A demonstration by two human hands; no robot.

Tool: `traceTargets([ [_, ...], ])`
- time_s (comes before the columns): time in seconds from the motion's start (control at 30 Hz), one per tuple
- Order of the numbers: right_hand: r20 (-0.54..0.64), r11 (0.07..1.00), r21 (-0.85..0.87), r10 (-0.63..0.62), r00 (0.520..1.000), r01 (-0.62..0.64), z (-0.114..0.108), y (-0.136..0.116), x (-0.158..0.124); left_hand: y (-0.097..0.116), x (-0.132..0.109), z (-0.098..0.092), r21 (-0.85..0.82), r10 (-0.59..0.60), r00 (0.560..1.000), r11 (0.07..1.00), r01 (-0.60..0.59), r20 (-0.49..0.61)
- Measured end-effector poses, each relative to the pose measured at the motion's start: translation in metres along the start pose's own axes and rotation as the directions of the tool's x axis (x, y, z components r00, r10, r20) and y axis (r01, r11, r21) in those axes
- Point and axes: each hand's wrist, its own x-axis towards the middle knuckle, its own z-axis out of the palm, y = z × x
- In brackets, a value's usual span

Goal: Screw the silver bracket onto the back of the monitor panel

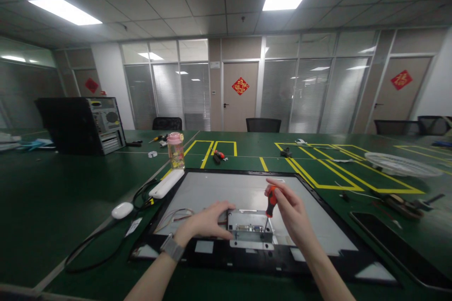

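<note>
A flat display panel with a black frame lies on the green table, its pale grey back facing up. On its near part sits a small metal bracket with a circuit board and connectors inside. My left hand holds the bracket's left end, thumb on the near side and fingers on the far side. In my right hand is a red and black screwdriver, gripped by the handle. Its shaft points down at the bracket's right part; the exact tip contact is too small to tell. Thin wires lie left of the bracket.
Left of the panel are a white power strip, a white mouse and black cables. A pink-lidded bottle stands behind. An open computer case is at far left, pliers beyond the panel, a dark flat slab at right.
</note>
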Motion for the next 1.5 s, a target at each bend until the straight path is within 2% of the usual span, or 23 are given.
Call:
traceTargets([
  [0.13, 0.029, 0.996, 0.085, 0.017, 0.999, -0.019, 0.002, 0.002, 0.000, -0.003, 0.001, 0.001, 0.005, -0.003, 1.000, 1.000, 0.003, -0.003],
  [0.3, 0.036, 0.999, 0.046, 0.005, 0.999, -0.007, 0.001, 0.004, -0.001, -0.005, 0.001, 0.001, 0.017, 0.014, 1.000, 1.000, -0.014, -0.001],
  [0.4, 0.069, 0.986, 0.140, 0.079, 0.994, -0.088, 0.004, 0.000, -0.002, -0.004, 0.001, 0.001, 0.015, -0.005, 1.000, 1.000, 0.005, 0.010],
  [0.53, 0.090, 0.967, 0.245, 0.050, 0.995, -0.071, 0.010, -0.006, -0.002, -0.001, 0.000, 0.000, 0.013, -0.018, 1.000, 1.000, 0.018, 0.006],
  [0.7, 0.054, 0.978, 0.199, 0.051, 0.997, -0.060, 0.007, -0.004, -0.001, -0.002, 0.001, 0.001, 0.026, 0.003, 1.000, 1.000, -0.003, -0.001],
  [0.9, 0.110, 0.954, 0.248, 0.144, 0.983, -0.167, 0.009, -0.007, -0.004, -0.004, 0.001, 0.001, 0.016, 0.013, 1.000, 1.000, -0.013, -0.003],
  [1.0, 0.120, 0.955, 0.260, 0.118, 0.986, -0.146, 0.010, -0.007, -0.004, -0.003, 0.001, 0.001, 0.015, 0.007, 1.000, 1.000, -0.007, 0.001],
  [1.13, 0.071, 0.978, 0.193, 0.068, 0.995, -0.081, 0.006, -0.002, -0.003, -0.003, 0.001, 0.000, 0.022, 0.010, 1.000, 1.000, -0.010, 0.004],
  [1.23, 0.065, 0.976, 0.192, 0.096, 0.993, -0.107, 0.004, 0.000, -0.003, -0.004, 0.001, 0.001, 0.021, 0.017, 1.000, 1.000, -0.017, 0.004],
  [1.37, 0.113, 0.958, 0.245, 0.124, 0.986, -0.149, 0.007, -0.004, -0.003, -0.004, 0.001, 0.001, 0.021, 0.018, 1.000, 1.000, -0.018, -0.002],
  [1.5, 0.082, 0.972, 0.220, 0.062, 0.995, -0.079, 0.009, -0.005, -0.002, -0.003, 0.001, 0.001, 0.023, -0.005, 1.000, 1.000, 0.005, 0.006],
])
